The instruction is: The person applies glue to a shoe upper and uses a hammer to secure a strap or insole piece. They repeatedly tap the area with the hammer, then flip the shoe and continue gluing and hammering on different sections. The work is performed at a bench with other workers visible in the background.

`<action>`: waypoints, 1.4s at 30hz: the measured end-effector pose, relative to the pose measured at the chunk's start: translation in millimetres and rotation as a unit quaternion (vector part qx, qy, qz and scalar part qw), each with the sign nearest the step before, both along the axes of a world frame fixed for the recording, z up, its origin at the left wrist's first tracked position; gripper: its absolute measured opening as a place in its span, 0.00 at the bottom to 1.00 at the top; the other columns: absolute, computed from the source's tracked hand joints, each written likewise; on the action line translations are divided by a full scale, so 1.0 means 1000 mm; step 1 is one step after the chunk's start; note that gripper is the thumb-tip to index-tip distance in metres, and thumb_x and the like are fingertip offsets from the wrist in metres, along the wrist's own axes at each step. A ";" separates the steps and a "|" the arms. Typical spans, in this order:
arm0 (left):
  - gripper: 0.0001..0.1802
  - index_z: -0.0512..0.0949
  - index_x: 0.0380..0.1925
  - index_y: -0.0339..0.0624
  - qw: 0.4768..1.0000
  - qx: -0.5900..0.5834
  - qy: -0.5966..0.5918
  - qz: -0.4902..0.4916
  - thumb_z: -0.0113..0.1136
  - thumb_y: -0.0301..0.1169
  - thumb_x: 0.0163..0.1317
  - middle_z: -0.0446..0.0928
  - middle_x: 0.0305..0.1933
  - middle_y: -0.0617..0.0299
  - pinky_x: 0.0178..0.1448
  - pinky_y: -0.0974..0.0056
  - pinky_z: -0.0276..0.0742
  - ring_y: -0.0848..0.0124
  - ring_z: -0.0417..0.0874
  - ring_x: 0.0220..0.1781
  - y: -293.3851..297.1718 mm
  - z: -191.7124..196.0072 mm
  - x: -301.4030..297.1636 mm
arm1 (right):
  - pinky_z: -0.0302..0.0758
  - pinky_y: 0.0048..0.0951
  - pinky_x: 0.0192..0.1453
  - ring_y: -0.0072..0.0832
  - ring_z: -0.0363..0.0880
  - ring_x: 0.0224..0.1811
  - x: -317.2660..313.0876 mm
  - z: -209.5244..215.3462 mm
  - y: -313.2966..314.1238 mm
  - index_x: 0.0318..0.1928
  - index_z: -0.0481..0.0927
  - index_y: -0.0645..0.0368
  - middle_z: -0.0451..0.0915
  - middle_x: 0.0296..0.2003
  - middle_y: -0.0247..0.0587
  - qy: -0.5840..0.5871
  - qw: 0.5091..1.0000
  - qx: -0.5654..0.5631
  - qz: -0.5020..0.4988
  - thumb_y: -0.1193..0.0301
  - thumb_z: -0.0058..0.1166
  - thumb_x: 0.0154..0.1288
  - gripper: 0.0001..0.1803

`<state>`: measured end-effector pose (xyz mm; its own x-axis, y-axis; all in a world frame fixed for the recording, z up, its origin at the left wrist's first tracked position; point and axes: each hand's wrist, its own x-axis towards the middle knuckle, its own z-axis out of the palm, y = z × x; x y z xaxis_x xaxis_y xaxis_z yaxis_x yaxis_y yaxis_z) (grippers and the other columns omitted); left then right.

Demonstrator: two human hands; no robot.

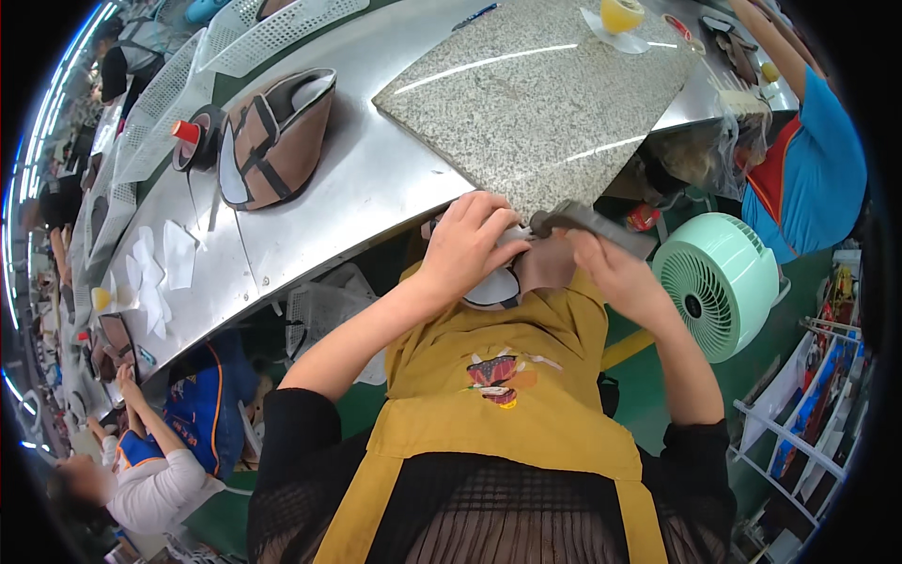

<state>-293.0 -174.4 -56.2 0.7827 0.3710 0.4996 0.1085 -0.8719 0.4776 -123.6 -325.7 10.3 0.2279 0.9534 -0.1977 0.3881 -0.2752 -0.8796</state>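
My left hand (470, 240) bends its fingers over a brown and white shoe upper (545, 265), pressing it at the near corner of a speckled stone slab (536, 103). Part of the upper hangs down over my lap, its pale lining (492, 288) showing below my left hand. In my right hand (611, 277) is a dark grey hammer (587, 224), slightly blurred, held just over the upper beside my left fingertips. Whether the hammer touches the upper is hard to tell.
Left on the metal table (376, 169) stand a brown shoe upper (282, 141) and a tape roll (197, 141); white pieces (150, 273) lie farther left. A yellow roll (620, 15) sits on the slab. A green fan (716, 287) stands right. Co-workers sit at both sides.
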 end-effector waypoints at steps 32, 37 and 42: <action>0.11 0.72 0.47 0.43 0.718 -0.674 -0.154 -0.077 0.51 0.36 0.71 0.75 0.41 0.70 0.45 0.72 0.76 0.83 0.77 0.43 0.026 0.121 -0.059 | 0.71 0.26 0.54 0.23 0.76 0.49 0.043 0.020 0.039 0.52 0.76 0.69 0.80 0.46 0.40 0.056 0.966 0.245 -0.065 0.61 0.39 0.77 0.22; 0.11 0.72 0.46 0.43 0.698 -0.679 -0.225 -0.032 0.49 0.37 0.72 0.75 0.41 0.69 0.45 0.71 0.77 0.81 0.78 0.42 0.016 0.097 -0.046 | 0.68 0.27 0.60 0.26 0.74 0.54 0.019 0.023 0.038 0.61 0.67 0.69 0.75 0.53 0.42 0.274 0.933 0.224 -0.067 0.60 0.41 0.75 0.25; 0.17 0.71 0.54 0.38 0.653 -0.716 -0.244 -0.031 0.45 0.37 0.74 0.77 0.47 0.64 0.53 0.66 0.76 0.77 0.77 0.48 0.011 0.082 -0.043 | 0.70 0.24 0.56 0.22 0.75 0.51 0.006 0.021 0.053 0.59 0.69 0.69 0.77 0.50 0.40 0.187 0.954 0.215 -0.089 0.70 0.57 0.63 0.26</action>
